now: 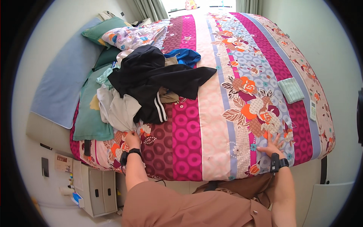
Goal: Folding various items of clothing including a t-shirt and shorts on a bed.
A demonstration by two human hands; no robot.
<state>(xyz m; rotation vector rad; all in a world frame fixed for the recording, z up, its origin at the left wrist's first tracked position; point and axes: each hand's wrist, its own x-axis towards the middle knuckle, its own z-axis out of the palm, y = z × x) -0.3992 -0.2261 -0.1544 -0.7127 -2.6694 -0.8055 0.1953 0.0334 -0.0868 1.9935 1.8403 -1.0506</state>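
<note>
Grey-white cloth at the near edge of the clothes pile is where the left hand works: its fingers are closed, pinching the lower hem of the pale garment. The right hand lies flat with fingers spread apart, palm pressed on the floral bedspread near the bed's front edge, gripping nothing. From the left hand, the pile sits at twelve o'clock: a black garment sprawls over the top, a blue piece beyond it. A folded pale-green cloth lies at one o'clock from the right hand, a white remote just beside it. By my judgement, one garment is being picked out of the heap; freeing it would call for a firm hold, as the black garment overlaps it.
</note>
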